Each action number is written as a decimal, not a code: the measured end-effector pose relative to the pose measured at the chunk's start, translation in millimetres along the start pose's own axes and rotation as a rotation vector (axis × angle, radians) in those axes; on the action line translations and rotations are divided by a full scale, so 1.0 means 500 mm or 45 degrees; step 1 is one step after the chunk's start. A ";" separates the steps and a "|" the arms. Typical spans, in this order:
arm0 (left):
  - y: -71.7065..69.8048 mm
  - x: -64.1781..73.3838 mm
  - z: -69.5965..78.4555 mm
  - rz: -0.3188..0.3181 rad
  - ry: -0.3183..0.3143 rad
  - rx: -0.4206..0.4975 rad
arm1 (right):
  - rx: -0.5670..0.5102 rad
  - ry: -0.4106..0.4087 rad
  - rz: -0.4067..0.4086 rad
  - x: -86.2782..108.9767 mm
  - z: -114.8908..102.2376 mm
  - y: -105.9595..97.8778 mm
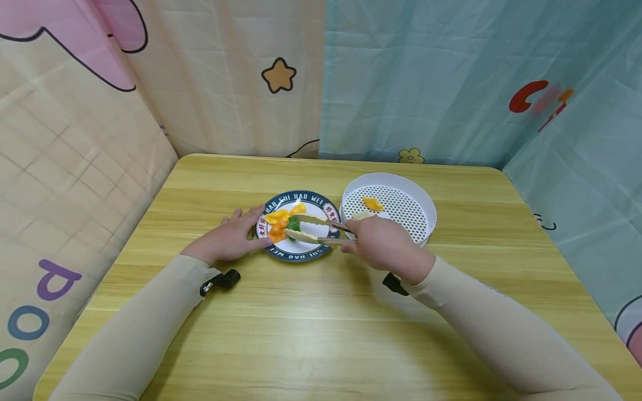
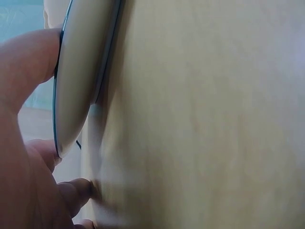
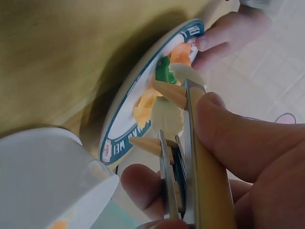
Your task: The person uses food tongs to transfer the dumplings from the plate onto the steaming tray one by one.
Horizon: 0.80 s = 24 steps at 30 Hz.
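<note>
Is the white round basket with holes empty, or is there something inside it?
Not empty: in the head view, a yellow piece lies inside the basket, with a paler piece near the right hand.

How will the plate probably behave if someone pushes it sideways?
The plate is probably stiff, since its round rim shows no bend where the left hand touches it. Being wide and shallow, it would more likely slide than roll. The yellow food seems to lie loose on it, so a quick push may shift these pieces.
</note>
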<state>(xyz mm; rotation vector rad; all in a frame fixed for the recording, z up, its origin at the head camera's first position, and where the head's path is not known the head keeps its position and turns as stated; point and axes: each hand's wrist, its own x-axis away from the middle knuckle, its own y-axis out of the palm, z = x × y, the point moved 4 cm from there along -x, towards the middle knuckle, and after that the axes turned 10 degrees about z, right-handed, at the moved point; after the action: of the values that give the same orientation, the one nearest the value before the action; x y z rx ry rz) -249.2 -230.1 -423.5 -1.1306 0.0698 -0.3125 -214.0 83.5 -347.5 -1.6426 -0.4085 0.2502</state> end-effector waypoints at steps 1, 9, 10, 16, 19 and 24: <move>0.000 0.000 -0.001 0.001 0.000 0.000 | 0.002 -0.001 -0.005 0.000 -0.002 0.002; 0.000 -0.002 -0.002 0.006 0.014 0.009 | 0.034 -0.036 0.022 0.002 -0.007 0.001; 0.000 -0.002 -0.002 0.006 0.014 0.010 | 0.037 -0.031 0.025 0.003 -0.006 -0.002; 0.002 -0.003 -0.003 0.003 0.019 0.011 | 0.067 -0.016 0.023 0.014 0.006 -0.021; 0.002 -0.003 -0.002 0.001 0.013 0.007 | 0.078 -0.043 0.069 0.026 0.016 -0.034; -0.001 -0.003 0.001 -0.005 -0.001 -0.001 | 0.048 -0.077 0.185 0.055 0.043 -0.073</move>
<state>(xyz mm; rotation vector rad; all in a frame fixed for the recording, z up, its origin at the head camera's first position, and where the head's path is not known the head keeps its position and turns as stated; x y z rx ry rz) -250.7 -229.4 -422.8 -1.1317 0.0670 -0.3159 -201.7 117.2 -311.6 -1.6324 -0.3284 0.4145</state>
